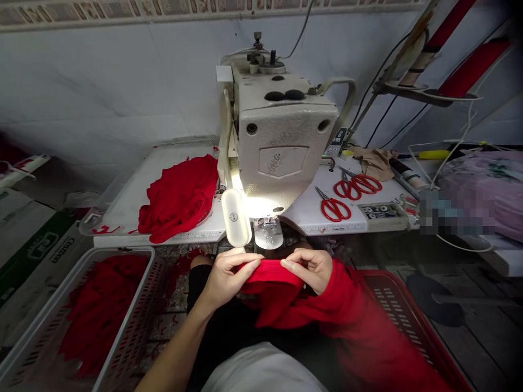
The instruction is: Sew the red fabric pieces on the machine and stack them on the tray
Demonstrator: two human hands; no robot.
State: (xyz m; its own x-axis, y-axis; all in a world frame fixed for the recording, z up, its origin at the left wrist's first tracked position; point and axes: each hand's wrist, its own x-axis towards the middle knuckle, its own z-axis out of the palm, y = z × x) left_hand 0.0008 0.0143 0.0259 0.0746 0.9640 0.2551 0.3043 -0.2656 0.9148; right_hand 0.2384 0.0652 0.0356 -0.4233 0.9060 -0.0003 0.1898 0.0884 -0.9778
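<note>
Between my two hands a red garment (272,277) is stretched by its banded edge, just in front of the sewing machine (281,141). My left hand (231,277) pinches the band's left end between thumb and fingers. At the other end my right hand (310,269) pinches the same band. More red cloth hangs below the band and covers my right forearm down to the lap. The machine's small metal work plate (268,235) lies a little beyond the band, apart from it. A lit lamp (237,218) hangs at the machine's left side.
A red fabric pile (180,196) lies on the white table left of the machine. Red-handled scissors (335,208) and a small parts tray (382,212) are at right. A white basket (153,261) with red cloth stands left; a red basket (408,321) is at right.
</note>
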